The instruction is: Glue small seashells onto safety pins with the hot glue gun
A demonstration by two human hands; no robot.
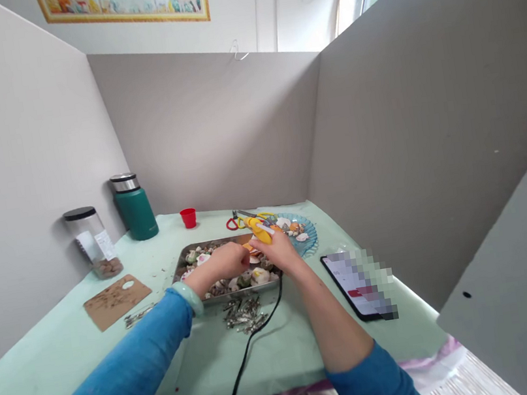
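Note:
My right hand [278, 248] is wrapped round a yellow hot glue gun [259, 230], whose black cord [247, 352] runs down over the table's front edge. Beside it, my left hand [230, 260] is closed above a metal tray [243, 293] of seashells [259, 276]. Whatever its fingers pinch is hidden; a small orange piece [250, 248] shows between the two hands. Just in front of the tray lies a heap of small metal clips [244, 314]. Behind my right hand is a blue glass plate [311, 236] with several shells on it.
At the left stand a green bottle [135, 210] and a clear jar [95, 246] with a black lid. A brown cardboard piece [117, 302] lies near them. Further back are a red cup [188, 218] and scissors [232, 223]. A phone [356, 286] lies right; grey partitions [213, 126] enclose the table.

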